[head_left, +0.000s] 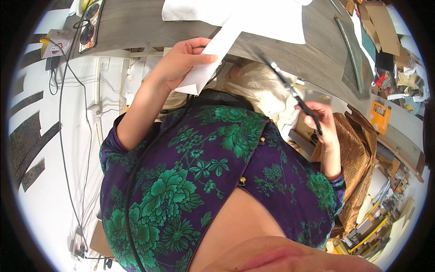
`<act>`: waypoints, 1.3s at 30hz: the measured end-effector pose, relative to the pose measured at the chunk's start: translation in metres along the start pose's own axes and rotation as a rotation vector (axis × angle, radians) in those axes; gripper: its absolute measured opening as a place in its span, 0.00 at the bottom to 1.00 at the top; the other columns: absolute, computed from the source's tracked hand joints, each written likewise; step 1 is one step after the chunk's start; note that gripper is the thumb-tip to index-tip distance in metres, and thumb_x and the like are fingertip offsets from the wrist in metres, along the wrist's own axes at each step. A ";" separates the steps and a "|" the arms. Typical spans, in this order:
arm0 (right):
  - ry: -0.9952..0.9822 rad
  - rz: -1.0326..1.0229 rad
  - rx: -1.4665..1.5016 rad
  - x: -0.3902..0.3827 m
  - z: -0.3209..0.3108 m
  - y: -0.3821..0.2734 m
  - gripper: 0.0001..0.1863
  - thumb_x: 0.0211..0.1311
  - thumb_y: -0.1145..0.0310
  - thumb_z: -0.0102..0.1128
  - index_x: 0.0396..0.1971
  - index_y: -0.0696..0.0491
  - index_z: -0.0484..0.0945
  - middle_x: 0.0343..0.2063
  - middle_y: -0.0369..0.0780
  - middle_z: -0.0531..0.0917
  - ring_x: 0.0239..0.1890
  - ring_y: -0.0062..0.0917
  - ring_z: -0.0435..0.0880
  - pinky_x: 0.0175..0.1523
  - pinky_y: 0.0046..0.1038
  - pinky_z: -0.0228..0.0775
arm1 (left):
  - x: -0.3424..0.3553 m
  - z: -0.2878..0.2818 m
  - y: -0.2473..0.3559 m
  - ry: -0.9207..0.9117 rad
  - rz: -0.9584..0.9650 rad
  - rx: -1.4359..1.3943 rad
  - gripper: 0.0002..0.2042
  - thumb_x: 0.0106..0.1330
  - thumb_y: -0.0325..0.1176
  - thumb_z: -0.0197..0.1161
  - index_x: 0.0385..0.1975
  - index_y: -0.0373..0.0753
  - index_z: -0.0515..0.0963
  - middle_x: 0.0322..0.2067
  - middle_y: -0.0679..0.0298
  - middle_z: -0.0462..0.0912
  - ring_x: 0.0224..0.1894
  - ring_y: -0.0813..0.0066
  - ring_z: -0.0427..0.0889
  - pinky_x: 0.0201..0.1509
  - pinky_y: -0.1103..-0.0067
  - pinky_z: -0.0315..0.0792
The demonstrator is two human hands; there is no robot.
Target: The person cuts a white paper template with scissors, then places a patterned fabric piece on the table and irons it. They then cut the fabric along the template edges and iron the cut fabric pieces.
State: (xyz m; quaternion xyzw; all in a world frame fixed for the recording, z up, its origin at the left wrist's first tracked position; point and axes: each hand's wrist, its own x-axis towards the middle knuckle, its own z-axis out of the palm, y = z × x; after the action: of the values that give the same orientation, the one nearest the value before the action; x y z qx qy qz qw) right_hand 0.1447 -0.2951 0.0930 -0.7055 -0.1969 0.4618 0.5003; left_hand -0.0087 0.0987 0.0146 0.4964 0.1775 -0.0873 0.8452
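Pinched between the thumb and fingers of my left hand (pixel 188 61) is a long white strip (pixel 222 45), paper or stiff cloth. Its lower end is folded at a corner and hangs off the table's near edge, while its upper end reaches over a larger white sheet (pixel 276 22) on the table. To the right, my right hand (pixel 322 120) is closed round the black handle of what look like scissors (pixel 292 90), seen edge-on. Shiny metal shows midway along them, and their dark tip points up and left toward the strip, apart from it and blurred.
The grey wood-grain table (pixel 131 27) spans the top. A phone (pixel 90 27) lies at its left end; a dark green curved strip (pixel 351 54) lies at the right. Brown patterned cloth (pixel 355 158) hangs beside my right arm. A black cable (pixel 131 213) runs down my front.
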 end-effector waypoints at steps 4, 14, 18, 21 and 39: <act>-0.056 0.127 0.120 0.026 0.007 -0.003 0.24 0.57 0.61 0.78 0.49 0.62 0.85 0.37 0.33 0.87 0.34 0.11 0.78 0.37 0.13 0.65 | 0.001 0.005 -0.001 0.002 0.014 0.002 0.23 0.67 0.25 0.68 0.63 0.34 0.73 0.43 0.61 0.88 0.38 0.80 0.87 0.41 0.81 0.82; -0.160 0.063 0.007 0.065 0.015 -0.009 0.30 0.60 0.52 0.76 0.48 0.66 0.84 0.19 0.28 0.72 0.19 0.08 0.62 0.24 0.17 0.45 | 0.001 0.012 -0.007 0.095 0.059 0.138 0.29 0.61 0.23 0.71 0.64 0.33 0.69 0.40 0.59 0.89 0.37 0.78 0.86 0.39 0.78 0.80; -0.153 0.084 0.000 0.067 0.016 -0.010 0.28 0.60 0.53 0.76 0.48 0.64 0.85 0.18 0.27 0.72 0.19 0.08 0.62 0.24 0.17 0.46 | 0.003 0.008 -0.007 0.068 0.040 0.176 0.28 0.61 0.24 0.71 0.62 0.33 0.70 0.40 0.60 0.90 0.37 0.78 0.86 0.40 0.78 0.80; -0.156 0.099 0.035 0.066 0.015 -0.011 0.22 0.61 0.58 0.77 0.46 0.60 0.88 0.19 0.26 0.73 0.19 0.07 0.63 0.25 0.16 0.49 | 0.003 0.009 -0.003 0.070 0.037 0.209 0.28 0.61 0.24 0.71 0.62 0.32 0.70 0.40 0.60 0.90 0.37 0.78 0.86 0.41 0.78 0.80; -0.148 -0.035 -0.044 0.072 0.015 0.005 0.23 0.59 0.60 0.77 0.48 0.62 0.86 0.23 0.27 0.79 0.24 0.07 0.70 0.27 0.14 0.56 | -0.029 -0.005 -0.002 0.189 0.059 0.328 0.22 0.64 0.31 0.72 0.58 0.35 0.76 0.37 0.65 0.89 0.31 0.84 0.84 0.34 0.83 0.76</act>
State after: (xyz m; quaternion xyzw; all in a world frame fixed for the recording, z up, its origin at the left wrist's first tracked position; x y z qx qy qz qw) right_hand 0.1664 -0.2365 0.0547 -0.6770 -0.2556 0.4993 0.4765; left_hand -0.0372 0.1012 0.0223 0.6386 0.2249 -0.0430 0.7347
